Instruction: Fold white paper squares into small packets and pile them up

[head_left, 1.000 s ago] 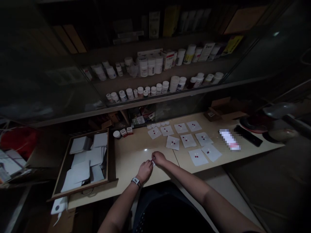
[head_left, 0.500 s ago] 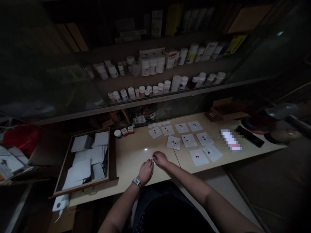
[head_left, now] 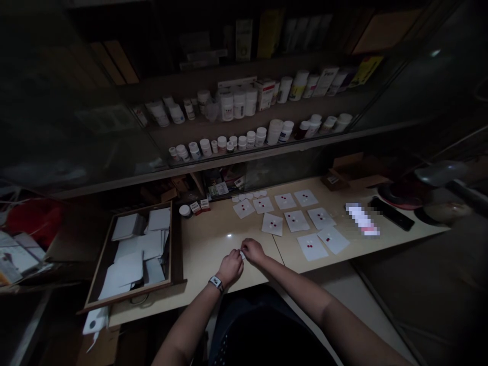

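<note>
Near the front edge of the desk, my left hand [head_left: 231, 267] and my right hand [head_left: 252, 250] meet around a small folded piece of white paper [head_left: 242, 255]. Fingers of both hands are closed on it, and they hide most of it. A watch is on my left wrist. Beyond my right hand lie several square white papers [head_left: 272, 230] with red and pale pills on them. Behind those papers is a row of small folded white packets [head_left: 249, 195].
On the left, an open drawer [head_left: 88, 300] holds stacks of white paper. A white bottle [head_left: 185, 211] and two small boxes [head_left: 200, 206] stand beside it. Phone [head_left: 392, 213], blurred bright screen [head_left: 362, 219] and cardboard box [head_left: 353, 173] lie right. Shelves of medicine bottles [head_left: 239, 104] rise behind.
Both hands stay together on the paper, with only slight shifts of the fingers and left wrist. The papers with pills have not moved.
</note>
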`<state>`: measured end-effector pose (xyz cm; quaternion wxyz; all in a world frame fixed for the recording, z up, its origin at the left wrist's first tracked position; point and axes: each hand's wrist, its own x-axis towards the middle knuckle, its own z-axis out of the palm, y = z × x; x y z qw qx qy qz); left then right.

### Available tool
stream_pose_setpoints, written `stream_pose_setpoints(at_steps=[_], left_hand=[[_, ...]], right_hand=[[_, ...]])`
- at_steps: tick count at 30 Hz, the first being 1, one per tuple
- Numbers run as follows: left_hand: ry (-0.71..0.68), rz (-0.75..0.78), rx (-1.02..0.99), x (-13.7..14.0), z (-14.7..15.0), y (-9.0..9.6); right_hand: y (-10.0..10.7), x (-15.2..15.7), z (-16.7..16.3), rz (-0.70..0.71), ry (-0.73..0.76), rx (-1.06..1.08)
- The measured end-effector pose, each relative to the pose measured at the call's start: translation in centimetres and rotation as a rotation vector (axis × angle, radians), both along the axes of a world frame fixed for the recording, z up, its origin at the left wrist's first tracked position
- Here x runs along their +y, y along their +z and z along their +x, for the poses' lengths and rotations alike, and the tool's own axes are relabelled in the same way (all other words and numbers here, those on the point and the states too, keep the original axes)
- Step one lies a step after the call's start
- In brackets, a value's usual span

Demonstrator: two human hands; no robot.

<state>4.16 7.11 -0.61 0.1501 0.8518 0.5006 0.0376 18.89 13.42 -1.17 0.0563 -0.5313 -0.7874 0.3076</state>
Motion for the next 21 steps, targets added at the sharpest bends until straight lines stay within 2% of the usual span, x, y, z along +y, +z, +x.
stream_pose_setpoints(at_steps=[4,12,21], left_hand=[[0.035,-0.017,-0.019,-0.3,0.3,0.0],[0.071,-0.061,-0.003,-0.7,0.2,0.0],[-0.059,-0.062,0.052,-1.0,-0.8,-0.6]], right_hand=[[-0.8,-0.9,1.0,0.155,0.159,0.026],[-1.6,-2.2,1.1,0.274,0.321,-0.039],[-1.6,-2.6,2.7,0.369,0.391,-0.008]])
